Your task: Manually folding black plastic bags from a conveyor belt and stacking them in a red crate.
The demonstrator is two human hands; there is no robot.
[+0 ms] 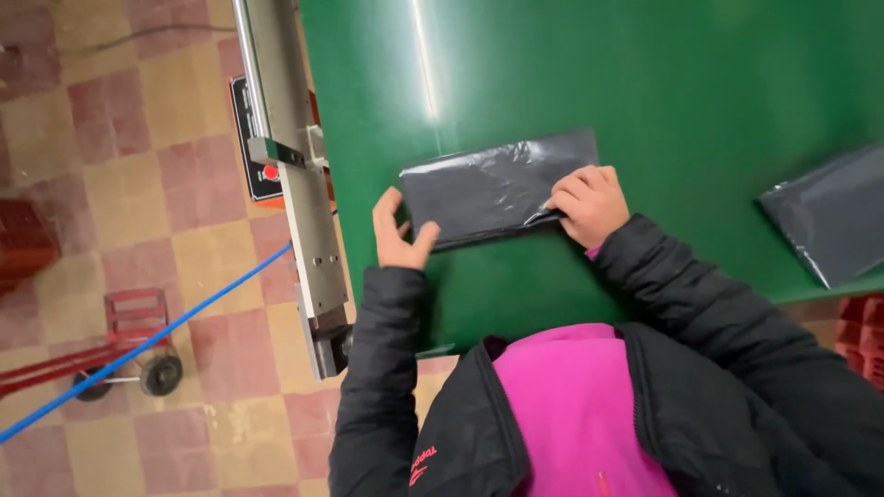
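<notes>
Left hand [398,235] at frame centre-left, fingers curled, thumb pinching near end of dark plastic package [497,187]; right hand [591,202] fingers together, pressing far end. Package flat, glossy, wrinkled, on green bench [645,83].

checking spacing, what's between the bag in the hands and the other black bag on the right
Only bare green belt lies between the held bag and the second bag, as the head view shows.
</notes>
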